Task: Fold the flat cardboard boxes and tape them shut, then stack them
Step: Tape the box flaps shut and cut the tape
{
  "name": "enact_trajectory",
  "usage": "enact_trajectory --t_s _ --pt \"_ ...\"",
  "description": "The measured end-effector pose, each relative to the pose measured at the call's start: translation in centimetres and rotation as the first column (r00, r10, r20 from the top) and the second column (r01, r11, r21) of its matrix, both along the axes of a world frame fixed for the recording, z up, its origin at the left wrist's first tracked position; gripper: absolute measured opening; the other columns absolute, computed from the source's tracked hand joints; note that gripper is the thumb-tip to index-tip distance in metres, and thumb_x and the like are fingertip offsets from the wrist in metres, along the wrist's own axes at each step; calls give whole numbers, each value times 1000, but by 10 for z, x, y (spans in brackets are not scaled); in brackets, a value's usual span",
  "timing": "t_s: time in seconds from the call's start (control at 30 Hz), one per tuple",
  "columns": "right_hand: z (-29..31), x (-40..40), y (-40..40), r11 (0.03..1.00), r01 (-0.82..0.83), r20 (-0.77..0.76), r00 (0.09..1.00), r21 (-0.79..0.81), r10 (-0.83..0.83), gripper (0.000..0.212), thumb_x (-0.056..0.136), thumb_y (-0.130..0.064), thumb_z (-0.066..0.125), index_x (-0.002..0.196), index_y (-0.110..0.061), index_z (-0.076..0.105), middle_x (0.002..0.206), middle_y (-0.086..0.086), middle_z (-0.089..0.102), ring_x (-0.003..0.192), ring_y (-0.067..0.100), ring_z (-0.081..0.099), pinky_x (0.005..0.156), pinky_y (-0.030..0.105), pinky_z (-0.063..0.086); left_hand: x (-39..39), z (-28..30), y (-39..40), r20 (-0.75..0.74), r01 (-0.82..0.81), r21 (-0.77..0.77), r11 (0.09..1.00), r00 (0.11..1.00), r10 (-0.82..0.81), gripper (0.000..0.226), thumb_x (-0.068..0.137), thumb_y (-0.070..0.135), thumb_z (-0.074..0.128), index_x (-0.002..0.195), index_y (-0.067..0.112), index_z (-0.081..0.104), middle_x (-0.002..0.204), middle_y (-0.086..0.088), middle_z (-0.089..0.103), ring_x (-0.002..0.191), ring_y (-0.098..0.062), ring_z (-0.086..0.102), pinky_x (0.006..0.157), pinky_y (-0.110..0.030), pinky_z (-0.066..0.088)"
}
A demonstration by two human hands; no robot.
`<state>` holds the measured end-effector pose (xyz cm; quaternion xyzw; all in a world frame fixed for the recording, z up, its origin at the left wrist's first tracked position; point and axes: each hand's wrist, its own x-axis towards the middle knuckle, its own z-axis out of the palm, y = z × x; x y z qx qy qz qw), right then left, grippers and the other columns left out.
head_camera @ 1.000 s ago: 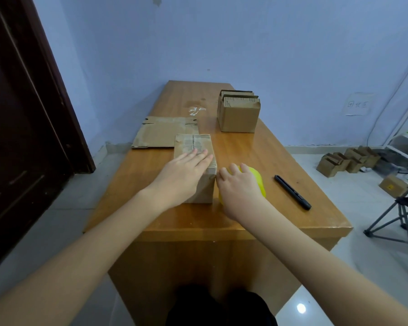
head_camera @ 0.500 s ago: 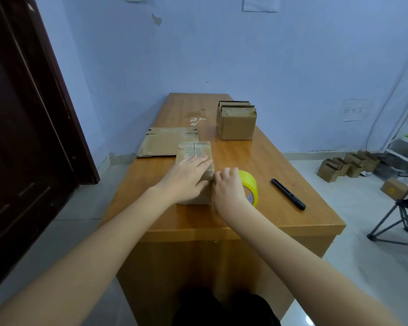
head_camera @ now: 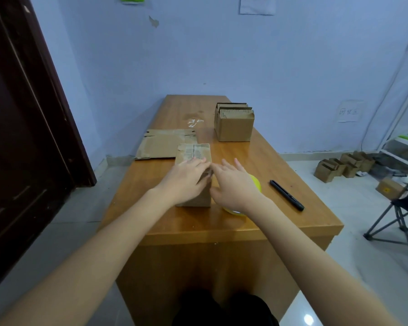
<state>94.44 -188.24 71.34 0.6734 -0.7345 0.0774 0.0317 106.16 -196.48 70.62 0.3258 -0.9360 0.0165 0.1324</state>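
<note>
A small folded cardboard box [head_camera: 194,153] with a printed label on top stands at the table's middle. My left hand [head_camera: 185,180] lies flat on its top near the front, fingers together, gripping nothing. My right hand [head_camera: 234,184] hovers just right of the box with fingers spread, fingertips at the box's top right edge. Under and behind that hand lies a yellow tape roll [head_camera: 256,182], mostly hidden. A flat unfolded cardboard [head_camera: 162,145] lies behind the box to the left. Two folded boxes [head_camera: 234,127] stand close together at the back right.
A black marker-like tool [head_camera: 287,195] lies on the wooden table [head_camera: 264,158] right of the tape. A dark door [head_camera: 21,128] is on the left. Small boxes [head_camera: 339,166] sit on the floor at right, beside a folding chair [head_camera: 400,222].
My right hand has opened off the yellow tape roll and spread its fingers toward the box's right edge. My left hand stays flat on the box. The view has tilted up.
</note>
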Motion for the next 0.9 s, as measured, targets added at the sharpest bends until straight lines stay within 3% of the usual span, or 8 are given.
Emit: enact_trajectory --t_s 0.07,0.13,0.23,0.33,0.47,0.57,0.67,0.9 --pt "-1 9 2 998 54 302 952 -13 -47 65 95 -17 42 150 1 12 143 13 45 142 27 25 116 32 10 0 -2 0 -22 3 -3 1000 1000 -3 49 101 34 36 146 17 33 153 -1 30 141 -21 26 112 -29 20" --pt "-2 10 -1 995 101 504 859 0 -87 60 91 -10 43 145 5 22 128 16 53 139 32 28 114 32 17 0 -3 0 -44 -3 0 1000 999 3 49 101 35 35 146 17 34 153 -1 30 141 -21 26 112 -29 20" --pt "-5 13 -6 995 77 590 802 56 -95 72 87 -6 43 150 2 9 150 14 35 146 34 9 117 35 18 -1 -4 0 -24 -2 -10 1000 1000 2 50 101 36 34 147 16 31 154 -1 29 141 -21 27 112 -28 20" --pt "-11 17 -9 997 24 569 820 70 -60 84 87 -8 43 150 -4 -12 159 8 16 147 32 -2 118 33 12 0 -3 -3 -8 0 -9 1000 1000 0 51 100 35 35 148 16 30 154 -2 29 140 -21 28 110 -28 22" --pt "-4 10 1 991 -28 511 858 134 -45 84 90 -8 43 148 -5 -17 160 8 10 147 26 -4 116 28 7 1 -1 -6 -28 -12 12 1000 1000 12 50 100 36 36 147 19 33 154 1 29 141 -18 27 109 -29 25" --pt "-5 11 3 990 78 266 958 114 -106 79 89 -11 42 148 4 -7 155 19 25 148 24 4 119 33 -3 2 -3 -7 -23 -3 7 1000 1000 3 52 98 34 41 147 21 31 155 4 27 142 -16 24 111 -29 24" --pt "-17 19 -2 992 97 48 994 86 -101 73 87 -15 43 148 7 8 154 21 23 148 24 8 119 39 -7 4 -6 -8 -52 -6 -1 1000 999 6 50 98 33 40 147 24 31 155 6 26 142 -14 23 111 -26 21" --pt "-26 21 -3 998 61 1 998 24 -61 81 82 -20 52 148 6 13 155 18 24 147 19 14 119 33 -8 1 -8 -9 -51 -2 -1 1000 999 2 53 98 37 40 148 23 30 155 6 24 143 -15 22 112 -28 22"
